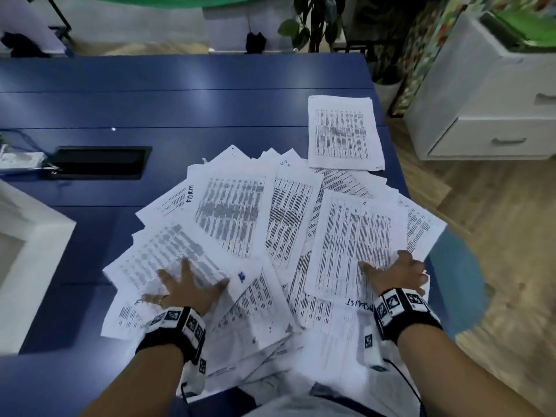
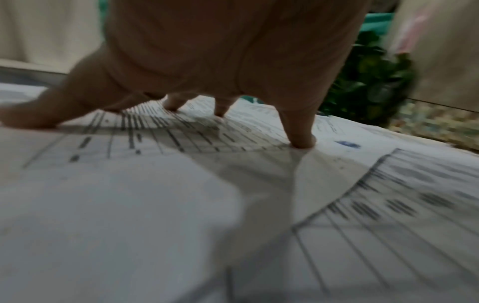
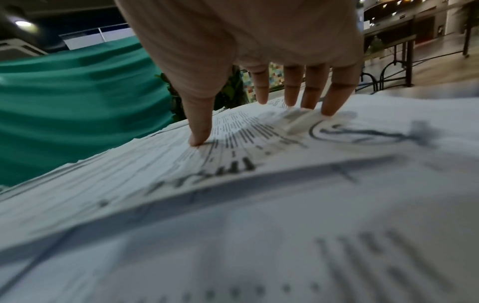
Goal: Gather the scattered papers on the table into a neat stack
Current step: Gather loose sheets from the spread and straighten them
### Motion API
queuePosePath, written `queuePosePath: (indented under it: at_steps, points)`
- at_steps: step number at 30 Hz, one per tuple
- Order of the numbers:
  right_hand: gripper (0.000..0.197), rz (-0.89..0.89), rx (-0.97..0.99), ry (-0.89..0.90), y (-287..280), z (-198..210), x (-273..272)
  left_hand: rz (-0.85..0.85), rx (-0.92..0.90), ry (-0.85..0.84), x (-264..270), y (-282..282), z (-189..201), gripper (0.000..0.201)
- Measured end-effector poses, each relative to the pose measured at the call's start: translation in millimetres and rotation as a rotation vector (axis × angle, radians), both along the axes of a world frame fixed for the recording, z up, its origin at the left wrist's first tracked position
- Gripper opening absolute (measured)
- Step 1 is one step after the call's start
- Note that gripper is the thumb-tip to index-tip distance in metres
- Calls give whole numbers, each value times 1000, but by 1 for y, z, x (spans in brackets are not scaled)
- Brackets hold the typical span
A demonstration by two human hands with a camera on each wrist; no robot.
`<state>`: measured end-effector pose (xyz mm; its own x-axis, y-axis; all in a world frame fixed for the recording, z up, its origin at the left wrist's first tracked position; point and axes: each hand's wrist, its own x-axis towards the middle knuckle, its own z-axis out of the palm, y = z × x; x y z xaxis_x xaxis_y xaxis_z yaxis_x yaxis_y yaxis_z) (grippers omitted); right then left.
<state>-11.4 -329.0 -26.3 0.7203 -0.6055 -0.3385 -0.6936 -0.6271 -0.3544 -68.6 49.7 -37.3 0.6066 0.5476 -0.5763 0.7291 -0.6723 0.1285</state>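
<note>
Both hands flat with spread fingers, left hand (image 1: 183, 288) and right hand (image 1: 397, 273) pressing on papers (image 1: 270, 236) fanned over blue table (image 1: 180, 109), one sheet (image 1: 344, 133) apart behind.

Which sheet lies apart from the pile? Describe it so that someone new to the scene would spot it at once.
Start at the blue table and go to its far right corner. Beyond the fanned pile under the left hand and right hand, the lone sheet lies flat and nearly square to the table edge. Nothing covers it, and only its near edge meets the pile.
</note>
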Motion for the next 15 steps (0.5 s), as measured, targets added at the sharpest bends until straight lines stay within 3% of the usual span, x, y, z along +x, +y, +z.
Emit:
queuePosePath:
  at_steps: [2, 6, 9, 12, 15]
  points:
    - [94, 35, -2, -2, 3, -1, -3, -144, -23, 19, -3, -6, -4, 128]
    - [110, -5, 146, -120, 11, -5, -5, -388, -66, -21, -21, -29, 0, 111]
    - [116, -65, 176, 23, 18, 1, -8, -478, -118, -144, -26, -33, 5, 96]
    - [100, -71, 76, 180, 17, 11, -16, -182, 9, -334, -25, -12, 11, 76]
    - [99, -130, 115, 202, 9, 17, -20, 96, 44, -312, -27, 20, 13, 79]
